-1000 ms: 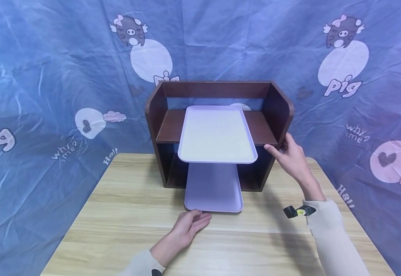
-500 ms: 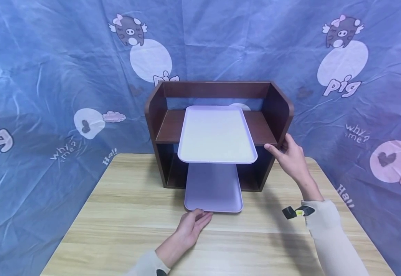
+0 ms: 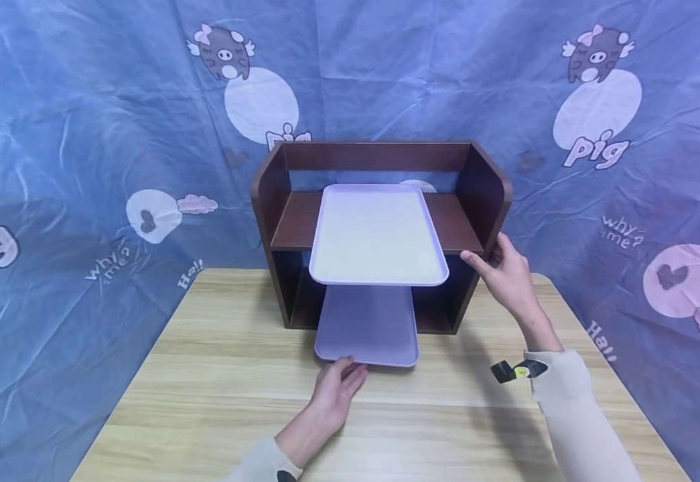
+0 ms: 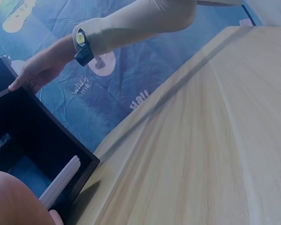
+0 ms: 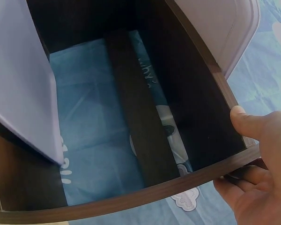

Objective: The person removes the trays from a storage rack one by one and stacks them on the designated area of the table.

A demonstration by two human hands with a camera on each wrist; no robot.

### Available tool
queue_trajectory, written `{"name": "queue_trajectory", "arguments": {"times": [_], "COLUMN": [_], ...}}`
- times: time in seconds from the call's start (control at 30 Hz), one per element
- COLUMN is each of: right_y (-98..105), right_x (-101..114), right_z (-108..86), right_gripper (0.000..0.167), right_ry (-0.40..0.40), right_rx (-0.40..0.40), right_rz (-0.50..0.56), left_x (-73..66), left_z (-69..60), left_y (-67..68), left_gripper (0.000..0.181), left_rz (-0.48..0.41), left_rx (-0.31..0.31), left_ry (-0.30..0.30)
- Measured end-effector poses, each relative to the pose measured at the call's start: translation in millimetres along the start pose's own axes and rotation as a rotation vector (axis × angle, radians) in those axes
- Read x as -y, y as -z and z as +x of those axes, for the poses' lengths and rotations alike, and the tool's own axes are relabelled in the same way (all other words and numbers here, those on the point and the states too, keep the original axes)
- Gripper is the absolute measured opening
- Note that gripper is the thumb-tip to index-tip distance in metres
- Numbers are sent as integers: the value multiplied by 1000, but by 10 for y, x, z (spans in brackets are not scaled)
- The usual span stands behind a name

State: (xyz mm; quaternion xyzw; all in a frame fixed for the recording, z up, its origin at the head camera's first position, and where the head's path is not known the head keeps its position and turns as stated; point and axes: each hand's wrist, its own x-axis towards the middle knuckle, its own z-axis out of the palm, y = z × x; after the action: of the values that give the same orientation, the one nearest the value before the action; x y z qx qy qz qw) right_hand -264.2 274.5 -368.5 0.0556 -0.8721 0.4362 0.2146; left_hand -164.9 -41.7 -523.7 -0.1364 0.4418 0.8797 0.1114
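A dark brown two-level shelf unit point(image 3: 376, 156) stands on the table. On its middle board lies a pale upper tray point(image 3: 380, 234), its front overhanging. A lavender lower tray point(image 3: 368, 328) sticks out from the bottom compartment. My left hand point(image 3: 333, 395) pinches this tray's front edge left of its middle, thumb above and fingers below; in the left wrist view the hand point(image 4: 14, 201) partly hides the tray point(image 4: 61, 183). My right hand point(image 3: 512, 278) grips the unit's right side panel, its thumb point(image 5: 243, 123) on the front edge of the middle board in the right wrist view.
The light wooden table point(image 3: 205, 395) extends around the unit and in front of it. A blue patterned cloth point(image 3: 114, 134) hangs behind and along both sides. Black bands are at both wrists.
The lower tray's front end has shifted slightly left and a little back, and my left hand has moved with it. My right hand and the upper tray look unmoved.
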Motion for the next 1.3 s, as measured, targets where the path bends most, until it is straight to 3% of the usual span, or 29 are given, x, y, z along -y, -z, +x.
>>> {"name": "queue_trajectory", "arguments": {"times": [0.1,0.3,0.47,0.77,1.03,1.3], "right_y": [-8,-6,-3,-5,-14,4], "right_x": [-5,-23,-34,-31,0,14], "right_z": [5,7,6,2,-6,-10], "right_gripper": [61,61,60,60,60,61], "right_ry": [-3,-1,3,10,-4,-5], "right_rx": [4,0,2,2,8,11], "right_rz": [2,-1,8,25,26,22], "left_x": [-3,-9,0,27,19,22], "left_z": [17,45,37,21,11,-12], "left_y": [-30,-71,-98,-112,-125,-122], "left_gripper": [38,59,57,53,60,55], "left_rz": [-17,-147,-204,-228,-205,-188], "left_rx": [-41,-67,-88,-112,-157,-161], "left_ry": [-37,-81,-100,-145,-200,-199]}}
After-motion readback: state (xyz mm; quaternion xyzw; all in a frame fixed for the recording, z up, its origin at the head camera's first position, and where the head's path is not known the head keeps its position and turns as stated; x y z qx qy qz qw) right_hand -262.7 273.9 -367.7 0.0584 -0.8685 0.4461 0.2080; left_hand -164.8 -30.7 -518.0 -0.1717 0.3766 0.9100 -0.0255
